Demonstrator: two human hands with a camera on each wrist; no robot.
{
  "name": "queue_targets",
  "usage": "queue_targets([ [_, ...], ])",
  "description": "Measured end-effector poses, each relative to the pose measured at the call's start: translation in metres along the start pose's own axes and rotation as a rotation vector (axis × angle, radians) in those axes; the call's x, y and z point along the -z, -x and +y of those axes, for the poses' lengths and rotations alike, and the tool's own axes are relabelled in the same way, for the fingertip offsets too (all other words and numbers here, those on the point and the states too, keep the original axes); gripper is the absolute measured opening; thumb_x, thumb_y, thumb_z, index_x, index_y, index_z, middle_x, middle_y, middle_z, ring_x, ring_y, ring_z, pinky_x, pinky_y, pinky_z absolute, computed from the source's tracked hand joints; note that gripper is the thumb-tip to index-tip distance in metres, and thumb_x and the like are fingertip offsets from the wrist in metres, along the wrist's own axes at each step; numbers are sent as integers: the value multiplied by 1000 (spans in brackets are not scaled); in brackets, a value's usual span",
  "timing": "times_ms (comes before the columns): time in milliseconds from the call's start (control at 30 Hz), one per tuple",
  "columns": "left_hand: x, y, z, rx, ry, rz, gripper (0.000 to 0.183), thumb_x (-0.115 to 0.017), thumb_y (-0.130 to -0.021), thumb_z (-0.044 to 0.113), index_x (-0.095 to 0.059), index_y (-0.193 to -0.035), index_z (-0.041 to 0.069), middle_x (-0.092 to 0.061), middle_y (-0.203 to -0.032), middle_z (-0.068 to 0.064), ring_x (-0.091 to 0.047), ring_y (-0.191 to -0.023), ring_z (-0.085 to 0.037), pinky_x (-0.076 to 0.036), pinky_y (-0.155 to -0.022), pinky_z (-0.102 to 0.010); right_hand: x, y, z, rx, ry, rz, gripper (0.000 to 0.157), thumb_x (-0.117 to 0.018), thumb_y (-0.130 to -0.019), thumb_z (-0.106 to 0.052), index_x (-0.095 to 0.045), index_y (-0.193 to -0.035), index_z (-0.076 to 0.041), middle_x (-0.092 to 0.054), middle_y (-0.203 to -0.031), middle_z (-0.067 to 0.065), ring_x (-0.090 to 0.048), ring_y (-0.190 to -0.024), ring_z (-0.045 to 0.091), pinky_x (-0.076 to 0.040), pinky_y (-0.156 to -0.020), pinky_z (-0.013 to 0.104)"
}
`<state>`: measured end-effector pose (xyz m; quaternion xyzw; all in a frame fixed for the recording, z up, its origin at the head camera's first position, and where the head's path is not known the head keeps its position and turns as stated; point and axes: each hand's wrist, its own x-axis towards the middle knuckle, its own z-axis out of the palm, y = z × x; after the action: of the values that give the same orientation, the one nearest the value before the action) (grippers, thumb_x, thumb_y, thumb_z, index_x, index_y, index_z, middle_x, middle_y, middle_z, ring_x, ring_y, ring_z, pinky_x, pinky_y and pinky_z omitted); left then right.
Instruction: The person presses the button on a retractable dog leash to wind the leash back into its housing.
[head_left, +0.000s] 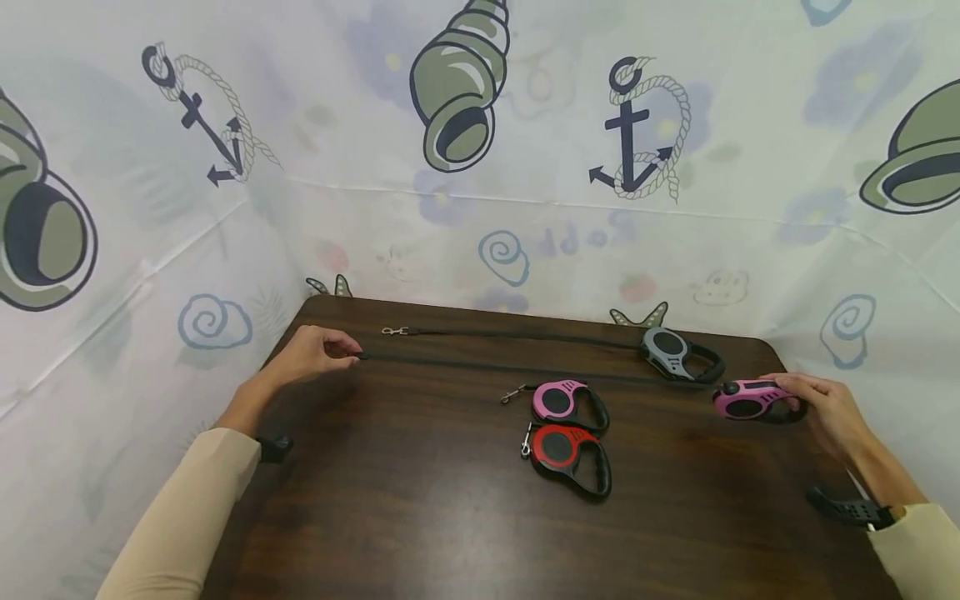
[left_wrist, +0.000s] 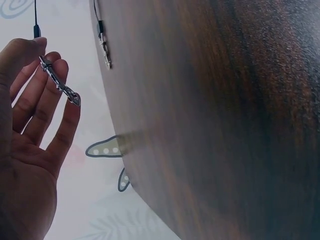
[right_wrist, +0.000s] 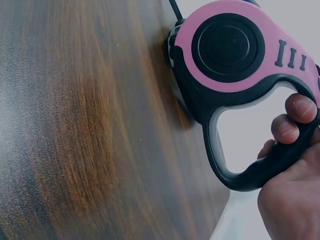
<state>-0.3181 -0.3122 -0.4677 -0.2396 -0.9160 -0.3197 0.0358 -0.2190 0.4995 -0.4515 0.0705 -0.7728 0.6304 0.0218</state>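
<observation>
Jutting from right grip (head_left: 828, 406), pink reel (head_left: 746, 402) joins cord (head_left: 480, 367) in left grip (head_left: 315, 353)

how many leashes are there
4: a pink leash in the right hand; on the table, a grey leash at far right, second pink leash near centre, red leash in front of it.

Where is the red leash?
In the head view, the red leash lies on the table, right of the middle, just below a pink leash.

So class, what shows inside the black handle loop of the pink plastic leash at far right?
Fingertips of the right hand show inside the black loop, with pale backdrop beyond. Finger parts behind the loop's grip are covered.
</observation>
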Motion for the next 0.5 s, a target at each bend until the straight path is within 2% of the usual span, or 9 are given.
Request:
queue_targets([
  [133,-1,0,1,-3,-5,4,14,-87,-85,3,-82,-98,5,-80,-87,-3,-70,-75,-10,-55,-68,-20,0,2,-2,-23,305,15,22,-63,-107,-9,-78,-123,-9,-74,-100,-23,-62,-88,1,-45,-74,16],
  [200,-1,0,2,-6,-11,9,14,-87,-85,3,-82,-97,6,-80,-87,-2,-70,-74,-11,-55,-68,-21,-2,3,-3,-38,410,12,23,-66,-106,-13,-75,-126,-8,-74,-100,-25,-65,-89,3,-48,-76,18],
  [300,0,-2,4,-21,-17,15,13,-88,-85,4,-82,-97,6,-80,-86,-1,-70,-74,-11,-55,-69,-22,-5,2,-5,-61,426,4,26,-68,-105,-14,-72,-128,-5,-74,-100,-23,-65,-88,6,-49,-75,21],
  [500,0,-2,7,-22,-10,13,13,-87,-86,3,-82,-97,7,-80,-86,-1,-70,-75,-10,-55,-69,-21,-7,1,-5,-40,452,-18,28,-69,-104,-13,-71,-131,-6,-70,-103,-27,-62,-89,4,-50,-74,21],
])
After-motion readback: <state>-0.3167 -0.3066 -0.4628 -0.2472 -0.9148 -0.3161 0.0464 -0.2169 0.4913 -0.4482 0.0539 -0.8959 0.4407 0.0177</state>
